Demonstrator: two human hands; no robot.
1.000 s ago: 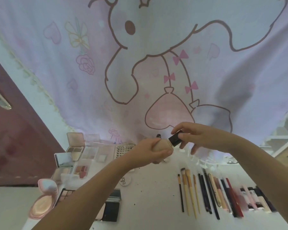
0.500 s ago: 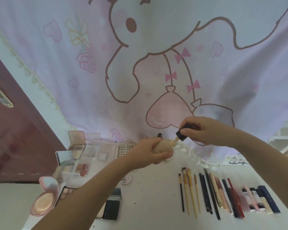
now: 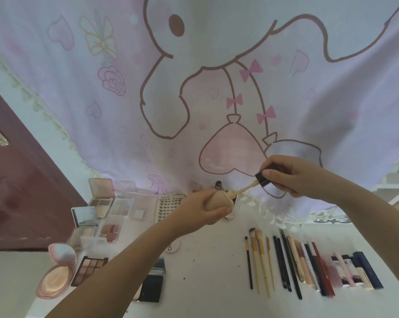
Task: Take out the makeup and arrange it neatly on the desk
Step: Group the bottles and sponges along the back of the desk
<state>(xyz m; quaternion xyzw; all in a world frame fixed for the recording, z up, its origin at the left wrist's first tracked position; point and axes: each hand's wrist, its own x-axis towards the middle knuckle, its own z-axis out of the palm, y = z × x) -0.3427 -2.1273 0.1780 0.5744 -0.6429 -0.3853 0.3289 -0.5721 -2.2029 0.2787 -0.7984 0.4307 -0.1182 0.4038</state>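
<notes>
- The left hand (image 3: pixel 207 208) reaches in from the lower left, forearm stretched up across the desk (image 3: pixel 207 260), and its fingers and thumb are wrapped round a beige bottle (image 3: pixel 219 199).
- The bottle is held in the air above the back of the desk, its neck tilted up toward the right.
- The right hand (image 3: pixel 290 177) comes in from the right edge, wrist bent slightly, higher than the bottle and just to the right of it.
- Its thumb and fingers are pinched on a black cap (image 3: pixel 264 177); a cream-coated wand (image 3: pixel 245 190) runs from the cap down to the bottle's mouth.
- The tip of the wand appears to sit just at the neck, though the blur there makes it hard to be sure.
- Below and to the right of the bottle, a row of brushes (image 3: pixel 260 262) and pencils (image 3: pixel 290 265) lies side by side on the desk, and further right a row of small tubes (image 3: pixel 354 271).
- To the left of the bottle, several open palettes (image 3: pixel 91 269) lie in a group, with a round pink compact (image 3: pixel 56 275) at the lower left, open.
- Directly left of the bottle lies a tray of false lashes (image 3: pixel 170 206).
- Behind the bottle hangs a pale cloth (image 3: pixel 148 88) printed with a cartoon figure, hearts and bows.
</notes>
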